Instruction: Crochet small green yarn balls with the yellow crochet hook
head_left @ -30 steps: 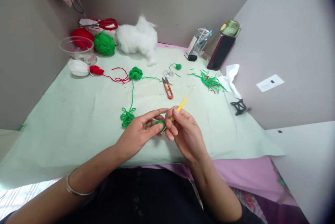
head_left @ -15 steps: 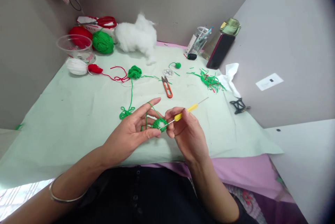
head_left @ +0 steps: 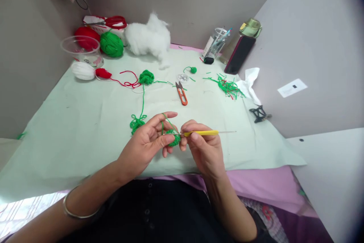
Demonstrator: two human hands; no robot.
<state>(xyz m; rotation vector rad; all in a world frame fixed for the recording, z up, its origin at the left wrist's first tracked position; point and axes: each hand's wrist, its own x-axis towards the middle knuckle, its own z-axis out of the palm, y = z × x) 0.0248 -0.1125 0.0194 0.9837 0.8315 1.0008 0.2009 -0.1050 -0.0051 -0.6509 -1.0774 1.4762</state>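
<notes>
My left hand [head_left: 145, 146] grips a small green crochet piece [head_left: 174, 140] between thumb and fingers. Green yarn [head_left: 170, 121] runs from the piece over its raised index finger. My right hand [head_left: 203, 146] is closed on the yellow handle of a crochet hook [head_left: 206, 133], held nearly level. The hook's metal shaft crosses the top of the piece by the left thumb; whether it goes through a stitch I cannot tell. A loose tangle of green yarn [head_left: 136, 121] lies just beyond the left hand, joined by a strand to a small green yarn bundle [head_left: 146, 77].
Orange thread snips [head_left: 182, 94] lie beyond my hands. Yarn scraps [head_left: 229, 87], white tissue [head_left: 250, 83] and a black stand [head_left: 259, 114] are at right. Behind are white stuffing [head_left: 149, 38], yarn balls [head_left: 111, 44], a plastic tub [head_left: 82, 51], a phone [head_left: 239, 55] and a bottle [head_left: 250, 29].
The crochet hook has swung from a slant to nearly level, its rear end dropping. My left hand has shifted slightly right, and the crochet piece has tilted, hiding its white middle.
</notes>
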